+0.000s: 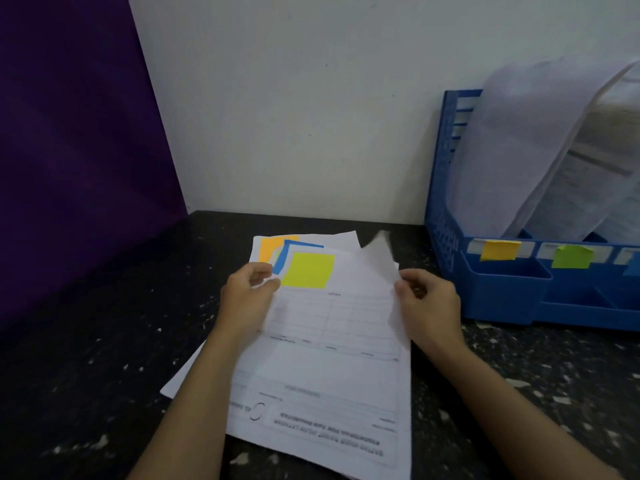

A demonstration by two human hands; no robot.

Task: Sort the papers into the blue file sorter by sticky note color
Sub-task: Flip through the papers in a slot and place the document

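Papers (322, 358) between both hands (247, 292).

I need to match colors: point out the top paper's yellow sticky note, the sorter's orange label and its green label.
yellow sticky note (307, 270), head view, its middle.
orange label (498, 250), head view, its middle, on the sorter's front.
green label (571, 257), head view, its middle.

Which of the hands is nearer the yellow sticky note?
Left. The left hand sits right beside the yellow sticky note; the right hand grips the papers' opposite edge.
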